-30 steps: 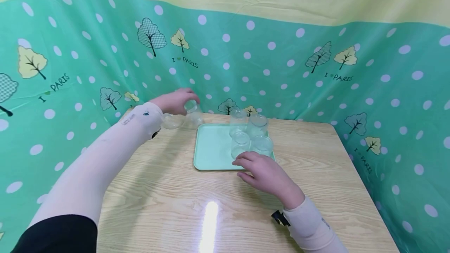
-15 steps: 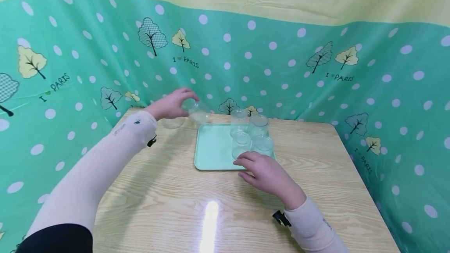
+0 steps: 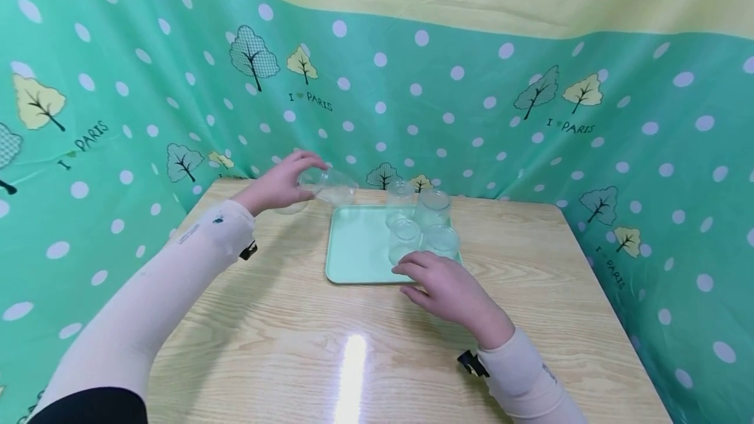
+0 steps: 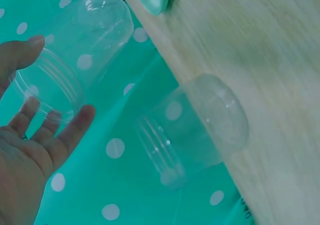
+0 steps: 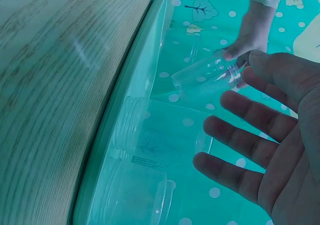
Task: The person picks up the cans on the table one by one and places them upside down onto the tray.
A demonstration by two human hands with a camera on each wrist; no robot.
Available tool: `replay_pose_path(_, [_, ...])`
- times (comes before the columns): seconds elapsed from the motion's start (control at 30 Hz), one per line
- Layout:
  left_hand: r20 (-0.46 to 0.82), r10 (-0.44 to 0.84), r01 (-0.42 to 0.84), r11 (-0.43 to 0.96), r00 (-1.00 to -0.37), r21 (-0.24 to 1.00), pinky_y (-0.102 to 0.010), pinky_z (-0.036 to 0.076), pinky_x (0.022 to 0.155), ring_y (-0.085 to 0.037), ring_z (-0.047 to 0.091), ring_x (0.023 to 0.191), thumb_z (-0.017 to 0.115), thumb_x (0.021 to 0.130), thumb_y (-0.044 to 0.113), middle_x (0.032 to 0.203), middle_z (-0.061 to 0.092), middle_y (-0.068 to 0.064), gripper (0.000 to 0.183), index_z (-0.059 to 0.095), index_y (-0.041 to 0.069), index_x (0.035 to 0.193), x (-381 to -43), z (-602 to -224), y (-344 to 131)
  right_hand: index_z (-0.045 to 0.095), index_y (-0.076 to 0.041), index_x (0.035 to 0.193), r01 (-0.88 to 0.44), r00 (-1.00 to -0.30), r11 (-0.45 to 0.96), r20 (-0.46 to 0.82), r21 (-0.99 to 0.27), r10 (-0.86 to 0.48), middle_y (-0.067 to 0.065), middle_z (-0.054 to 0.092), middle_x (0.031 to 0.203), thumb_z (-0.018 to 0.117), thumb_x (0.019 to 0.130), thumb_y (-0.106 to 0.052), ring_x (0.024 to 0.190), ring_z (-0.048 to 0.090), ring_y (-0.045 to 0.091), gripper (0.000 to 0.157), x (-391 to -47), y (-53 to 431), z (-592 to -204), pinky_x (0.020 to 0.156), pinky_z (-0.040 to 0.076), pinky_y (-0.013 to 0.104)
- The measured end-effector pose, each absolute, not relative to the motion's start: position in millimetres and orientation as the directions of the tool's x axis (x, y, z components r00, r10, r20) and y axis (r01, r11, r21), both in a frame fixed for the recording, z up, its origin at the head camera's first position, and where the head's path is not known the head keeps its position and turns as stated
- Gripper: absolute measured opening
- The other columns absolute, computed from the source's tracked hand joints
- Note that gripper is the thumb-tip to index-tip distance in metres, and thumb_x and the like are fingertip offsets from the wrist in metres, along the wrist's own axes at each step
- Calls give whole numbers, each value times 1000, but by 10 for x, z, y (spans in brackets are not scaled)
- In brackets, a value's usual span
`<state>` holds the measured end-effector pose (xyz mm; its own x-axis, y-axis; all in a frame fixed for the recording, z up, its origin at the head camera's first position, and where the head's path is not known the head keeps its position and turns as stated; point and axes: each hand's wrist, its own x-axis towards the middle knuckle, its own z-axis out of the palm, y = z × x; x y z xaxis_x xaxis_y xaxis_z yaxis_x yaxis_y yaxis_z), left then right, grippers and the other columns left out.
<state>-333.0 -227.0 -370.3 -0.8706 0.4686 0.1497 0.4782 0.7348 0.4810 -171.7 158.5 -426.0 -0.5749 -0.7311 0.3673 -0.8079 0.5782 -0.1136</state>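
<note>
In the head view my left hand (image 3: 277, 185) grips a clear plastic jar (image 3: 337, 187) above the table's back edge. The left wrist view has the thumb and fingers around the threaded mouth of that jar (image 4: 97, 40), which is tilted, its base pointing away from the palm. Another clear jar (image 4: 200, 130) stands on the table below, mostly hidden behind the hand in the head view. My right hand (image 3: 448, 290) hovers with relaxed, spread fingers at the front of the green tray (image 3: 356, 250). Several clear jars (image 3: 434, 211) stand mouth down on the tray's right side.
The wooden table (image 3: 283, 345) carries the tray near its back edge. A green dotted curtain (image 3: 377, 116) hangs close behind and along both sides. Light glares on the tabletop in front of the tray.
The left hand has drawn slightly left and tipped the jar from nearly upright toward its side, its base swinging right and up. The right hand stays about where it was.
</note>
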Motion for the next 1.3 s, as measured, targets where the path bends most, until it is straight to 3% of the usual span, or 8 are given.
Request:
replay_pose_path(0.2, [222, 433, 480, 689, -874, 544, -46, 57, 92, -30, 46, 134, 82, 84, 12, 154, 41, -3, 67, 54, 23, 145, -3278, -3757, -2320, 71, -18, 122, -805, -580, 582, 360, -116, -731, -4, 68, 119, 77, 93, -27, 107, 68, 13, 31, -1721, 1579, -4234, 89, 59, 32])
replay_pose_path(0.43, [246, 380, 448, 660, -892, 603, -45, 59, 94, -34, 36, 147, 84, 85, 17, 159, 37, -2, 67, 54, 26, 144, -3218, -3829, -2347, 71, -19, 123, -798, -591, 591, 348, -118, -728, -4, 68, 119, 76, 94, -27, 108, 67, 13, 31, -1713, 1582, -4234, 89, 59, 32])
replay_pose_path(0.73, [275, 334, 429, 613, -902, 664, -45, 60, 92, -36, 45, 138, 85, 85, 14, 156, 39, -3, 67, 55, 28, 143, -3127, -3818, -2367, 71, -18, 123, -797, -593, 591, 355, -127, -723, -4, 68, 120, 77, 94, -26, 109, 67, 13, 31, -1730, 1584, -4253, 90, 59, 32])
replay_pose_path(1.0, [283, 318, 421, 574, -905, 702, -38, 60, 90, -26, 59, 123, 85, 85, 15, 156, 40, 3, 67, 55, 29, 143, -3009, -3822, -2336, 70, -19, 124, -791, -599, 598, 358, -129, -716, -5, 68, 120, 77, 94, -26, 108, 67, 13, 32, -1721, 1593, -4234, 88, 59, 31])
replay_pose_path(1.23, [311, 294, 424, 514, -904, 746, -40, 59, 94, -25, 48, 137, 86, 85, 15, 156, 41, 4, 65, 57, 26, 142, -2939, -3759, -2279, 70, -21, 124, -788, -600, 605, 358, -113, -715, -7, 68, 119, 76, 94, -26, 108, 67, 11, 31, -1731, 1600, -4252, 88, 59, 30])
replay_pose_path(1.3, [307, 285, 414, 495, -908, 764, -37, 60, 92, -27, 52, 134, 86, 84, 14, 157, 39, 5, 66, 57, 26, 142, -2916, -3744, -2265, 70, -20, 125, -787, -604, 606, 352, -117, -715, -7, 68, 120, 75, 95, -27, 109, 67, 11, 31, -1730, 1599, -4255, 88, 59, 30])
